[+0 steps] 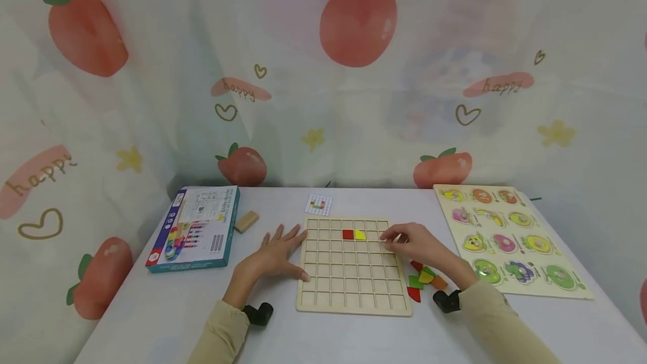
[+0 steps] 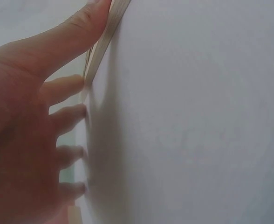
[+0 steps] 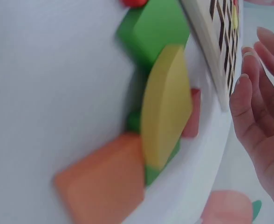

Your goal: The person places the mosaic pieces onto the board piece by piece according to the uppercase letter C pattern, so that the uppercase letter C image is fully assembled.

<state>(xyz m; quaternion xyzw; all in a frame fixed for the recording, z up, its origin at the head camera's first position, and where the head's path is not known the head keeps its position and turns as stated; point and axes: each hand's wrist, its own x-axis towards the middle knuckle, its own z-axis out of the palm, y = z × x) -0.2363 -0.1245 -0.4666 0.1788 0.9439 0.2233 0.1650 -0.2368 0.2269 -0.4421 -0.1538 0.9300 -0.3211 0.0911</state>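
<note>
A wooden grid board [image 1: 354,302] lies flat on the table, with a red square [image 1: 348,234] and a yellow piece [image 1: 360,235] side by side in its upper rows. My left hand [image 1: 273,254] has its fingers spread, with thumb and index finger touching the board's left edge. Over the right edge of the board is my right hand [image 1: 417,243], its fingers loosely bent; no piece shows between them in the right wrist view. Beside the board's right edge lie loose pieces, among them a yellow one [image 3: 165,107], an orange one [image 3: 104,182] and a green one [image 3: 160,28].
A small pattern card [image 1: 318,204] lies behind the board. To the left are a boxed set [image 1: 194,229] and a small wooden block [image 1: 246,222]. A fruit picture board [image 1: 510,240] lies at the right. A printed curtain [image 1: 323,117] hangs behind the table.
</note>
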